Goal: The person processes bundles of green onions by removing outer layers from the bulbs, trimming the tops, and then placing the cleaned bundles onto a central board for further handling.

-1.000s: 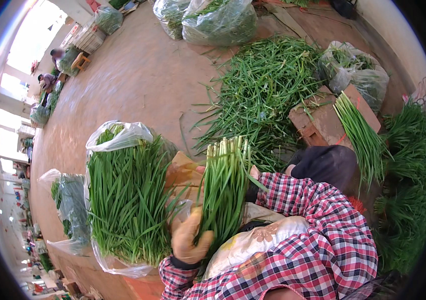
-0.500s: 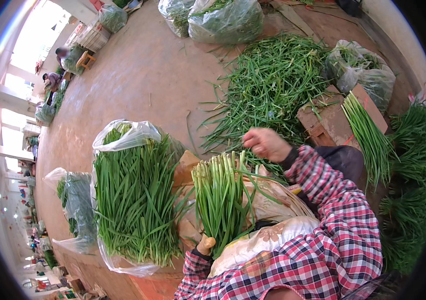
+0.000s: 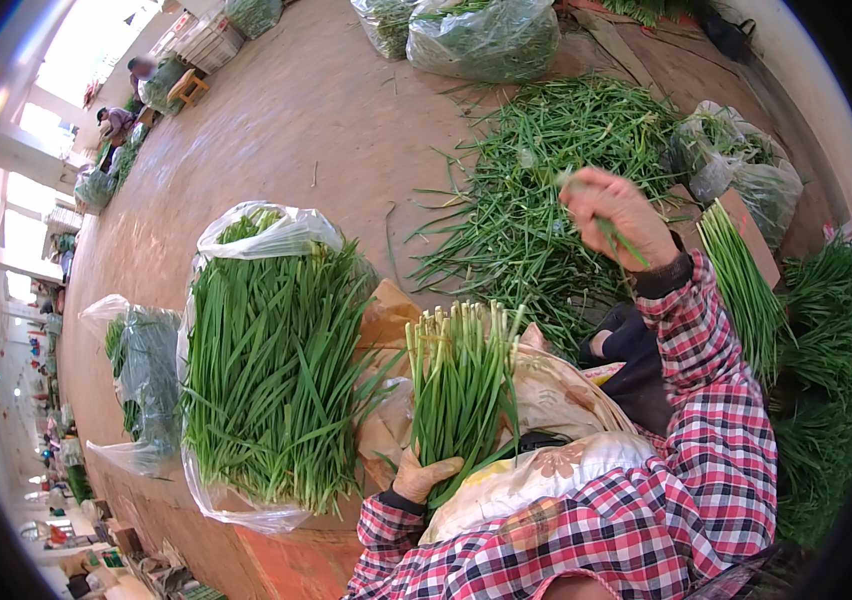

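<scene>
In my lap lies a bunch of garlic chives [image 3: 458, 370], its pale cut ends pointing away from me. My left hand [image 3: 428, 476] is closed around its leafy end. Raised to the right, above the floor pile, my right hand [image 3: 622, 218] is closed on a few loose chive leaves [image 3: 618, 240], slightly blurred by motion. A pale cloth [image 3: 551, 462] covers my lap beneath the bunch. Left of it stands a large plastic bag [image 3: 291, 228] packed with long chives [image 3: 271, 370].
Loose green trimmings [image 3: 546, 150] are heaped ahead on the floor. Another chive bundle [image 3: 741, 280] rests on a brown block to the right, near more greens [image 3: 826, 400]. Filled plastic bags [image 3: 486, 45] stand farther off. Two people work at the far left.
My right hand has moved up and right, away from the bunch, and now shows leaves in it. My left hand has shifted slightly right with the bunch. The view has tilted a little.
</scene>
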Tool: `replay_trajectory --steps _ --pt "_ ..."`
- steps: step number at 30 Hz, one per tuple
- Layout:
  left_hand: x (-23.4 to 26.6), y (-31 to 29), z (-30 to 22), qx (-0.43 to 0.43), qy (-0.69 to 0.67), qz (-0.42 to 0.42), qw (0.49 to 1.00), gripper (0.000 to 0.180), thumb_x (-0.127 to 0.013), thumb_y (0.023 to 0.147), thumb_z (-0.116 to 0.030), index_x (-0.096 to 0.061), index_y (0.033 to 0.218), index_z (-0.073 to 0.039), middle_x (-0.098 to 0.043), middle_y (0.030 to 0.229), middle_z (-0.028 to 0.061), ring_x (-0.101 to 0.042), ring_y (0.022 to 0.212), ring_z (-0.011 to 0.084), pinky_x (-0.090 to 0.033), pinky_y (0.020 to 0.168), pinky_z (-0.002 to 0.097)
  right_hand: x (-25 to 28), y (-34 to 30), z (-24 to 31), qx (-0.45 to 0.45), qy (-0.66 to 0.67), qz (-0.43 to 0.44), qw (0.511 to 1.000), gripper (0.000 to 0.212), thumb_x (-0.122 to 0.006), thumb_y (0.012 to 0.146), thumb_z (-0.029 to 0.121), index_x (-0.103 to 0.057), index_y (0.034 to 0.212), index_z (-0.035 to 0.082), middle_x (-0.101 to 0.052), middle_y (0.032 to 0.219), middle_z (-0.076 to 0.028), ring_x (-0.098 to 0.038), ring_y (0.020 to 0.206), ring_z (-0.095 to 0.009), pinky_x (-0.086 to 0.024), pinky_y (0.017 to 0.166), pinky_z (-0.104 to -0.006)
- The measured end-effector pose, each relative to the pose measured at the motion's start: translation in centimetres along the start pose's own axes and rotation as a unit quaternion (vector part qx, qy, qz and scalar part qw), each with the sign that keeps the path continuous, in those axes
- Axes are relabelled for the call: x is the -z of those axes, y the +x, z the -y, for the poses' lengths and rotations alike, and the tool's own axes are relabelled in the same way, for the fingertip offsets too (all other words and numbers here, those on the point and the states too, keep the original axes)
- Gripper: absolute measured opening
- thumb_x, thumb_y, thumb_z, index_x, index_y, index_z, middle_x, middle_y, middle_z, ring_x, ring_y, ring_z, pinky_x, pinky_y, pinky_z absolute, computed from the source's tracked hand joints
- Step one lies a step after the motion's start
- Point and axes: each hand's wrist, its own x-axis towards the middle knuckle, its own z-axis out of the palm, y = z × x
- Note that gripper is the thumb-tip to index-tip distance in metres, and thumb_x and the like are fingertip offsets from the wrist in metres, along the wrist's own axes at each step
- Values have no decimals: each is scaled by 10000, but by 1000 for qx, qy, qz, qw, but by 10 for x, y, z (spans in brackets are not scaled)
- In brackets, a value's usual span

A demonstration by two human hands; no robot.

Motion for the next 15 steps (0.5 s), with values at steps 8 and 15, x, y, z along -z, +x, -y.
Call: replay_trajectory --steps 8,15 --pt "-11 -1 -5 -34 42 -3 999 588 -679 733 26 -451 1271 -41 -577 1147 65 -562 1012 169 -449 889 313 -86 -40 -98 -31 -419 155 894 614 -782 683 354 -479 1066 -17 -564 764 -87 -537 650 -143 -442 553 -292" --pt "3 -5 5 21 -51 -4 998 583 -680 739 27 -452 1271 -45 -579 1139 69 -568 1006 166 -451 896 317 -33 -22 -86 -57 -306 245 918 217 -650 823 194 -631 966 32 -579 672 35 -513 543 -31 -418 489 -191"
